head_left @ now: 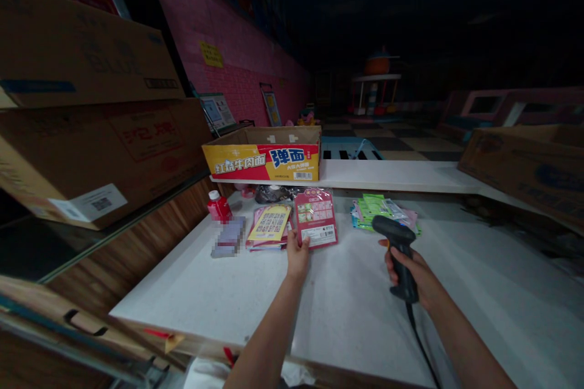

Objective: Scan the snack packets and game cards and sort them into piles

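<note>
Red packet (316, 219), pinched in the left hand (298, 255), is over the white counter (347, 304); the right hand (422, 276) curls round a black scanner (393, 231). Behind the printed carton (262, 164), a pink wall (241, 82) runs into darkness.

Pink wall (250, 55) to my left, brick-patterned low down, yellow sign (210, 54) on it! Ahead of me, checkered floor (406, 144), dim light, deep dark up high. White table (347, 310) right below me.
</note>
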{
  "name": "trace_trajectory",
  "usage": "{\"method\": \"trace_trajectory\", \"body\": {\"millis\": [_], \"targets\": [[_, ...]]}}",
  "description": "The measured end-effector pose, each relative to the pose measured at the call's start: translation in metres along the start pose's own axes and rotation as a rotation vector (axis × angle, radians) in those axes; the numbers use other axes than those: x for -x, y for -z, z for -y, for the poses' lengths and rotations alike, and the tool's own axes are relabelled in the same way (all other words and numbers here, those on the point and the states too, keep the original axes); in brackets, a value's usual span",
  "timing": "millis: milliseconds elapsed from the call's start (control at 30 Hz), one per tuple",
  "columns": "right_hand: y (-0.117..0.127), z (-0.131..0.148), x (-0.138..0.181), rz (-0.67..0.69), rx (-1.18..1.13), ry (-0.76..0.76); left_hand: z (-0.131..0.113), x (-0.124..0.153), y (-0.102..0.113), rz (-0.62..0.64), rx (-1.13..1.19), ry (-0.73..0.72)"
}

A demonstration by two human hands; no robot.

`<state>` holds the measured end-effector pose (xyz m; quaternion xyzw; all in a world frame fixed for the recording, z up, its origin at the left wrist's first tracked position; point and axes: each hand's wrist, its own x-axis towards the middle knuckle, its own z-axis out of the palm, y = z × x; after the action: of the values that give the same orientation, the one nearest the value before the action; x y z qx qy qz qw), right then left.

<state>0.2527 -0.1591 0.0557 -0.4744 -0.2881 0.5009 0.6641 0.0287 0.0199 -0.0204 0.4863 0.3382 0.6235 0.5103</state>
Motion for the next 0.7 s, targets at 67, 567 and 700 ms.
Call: {"method": "trace_trajectory", "body": {"millis": [67, 567, 700], "targets": [[0.012, 0.002, -0.005, 0.012, -0.042, 0.035, -0.002, 0.005, 0.0, 0.033, 0.017, 0.032], [0.036, -0.013, -0.008, -0.039, -0.203, 0.119, -0.042, 0.006, 0.016, 0.428, -0.041, 0.69], [0.036, -0.013, -0.008, -0.036, -0.258, 0.096, -0.037, -0.012, 0.007, 0.594, -0.186, 0.656]]}}
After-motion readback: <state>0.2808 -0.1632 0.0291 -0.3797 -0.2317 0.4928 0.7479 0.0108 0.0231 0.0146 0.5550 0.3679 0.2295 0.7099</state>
